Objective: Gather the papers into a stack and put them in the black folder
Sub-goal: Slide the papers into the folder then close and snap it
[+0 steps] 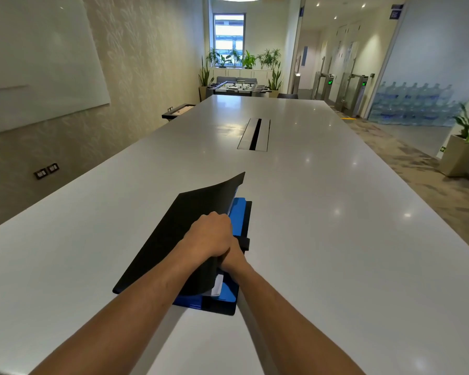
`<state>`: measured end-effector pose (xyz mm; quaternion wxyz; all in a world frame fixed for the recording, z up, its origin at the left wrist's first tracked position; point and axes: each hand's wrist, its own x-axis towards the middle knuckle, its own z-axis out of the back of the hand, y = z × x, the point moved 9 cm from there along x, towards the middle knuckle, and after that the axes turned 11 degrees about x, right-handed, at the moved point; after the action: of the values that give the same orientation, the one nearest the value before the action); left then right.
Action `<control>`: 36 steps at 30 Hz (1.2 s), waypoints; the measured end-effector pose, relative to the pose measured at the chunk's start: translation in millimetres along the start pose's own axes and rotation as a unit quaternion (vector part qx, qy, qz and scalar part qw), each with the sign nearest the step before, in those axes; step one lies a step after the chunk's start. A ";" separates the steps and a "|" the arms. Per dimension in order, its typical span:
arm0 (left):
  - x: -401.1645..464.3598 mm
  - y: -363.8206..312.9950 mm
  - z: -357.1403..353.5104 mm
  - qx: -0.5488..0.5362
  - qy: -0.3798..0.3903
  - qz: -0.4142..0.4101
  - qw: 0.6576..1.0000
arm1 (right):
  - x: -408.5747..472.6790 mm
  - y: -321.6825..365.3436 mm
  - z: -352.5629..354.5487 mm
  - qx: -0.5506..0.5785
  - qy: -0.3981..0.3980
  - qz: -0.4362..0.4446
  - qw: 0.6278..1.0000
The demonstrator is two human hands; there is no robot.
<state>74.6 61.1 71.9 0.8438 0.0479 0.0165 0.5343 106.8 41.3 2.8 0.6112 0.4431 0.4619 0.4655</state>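
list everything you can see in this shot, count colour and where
black folder: one, black cover half lifted, blue inside, near end of the table
papers: a white edge showing under the cover, count unclear
table: one, long, pale grey, runs down the room
cable slot: one, silver with a dark gap, middle of the table
whiteboard: one, white, left wall
foosball table: one, dark, beyond the far end
potted plants: several, green, under the window and at right
water bottles: many, clear blue, stacked behind glass at right
left hand: gripping the cover edge
right hand: partly hidden under the cover
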 end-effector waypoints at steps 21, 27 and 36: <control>0.0 -0.6 -21.8 -0.072 -0.011 -0.026 0.997 | -12.4 19.5 79.5 -0.310 -0.160 0.088 0.933; -3.3 3.1 -34.6 0.016 -0.043 0.024 0.999 | -15.2 0.1 90.6 -0.259 -0.182 0.102 0.943; -5.5 27.5 -59.7 -0.178 -0.133 -0.025 0.975 | -25.6 5.1 61.0 -0.299 -0.106 0.208 0.925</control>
<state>42.8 71.6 15.0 0.8464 -0.0335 -0.1899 0.4965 162.0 10.4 22.7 0.6498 0.3728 0.1316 0.6492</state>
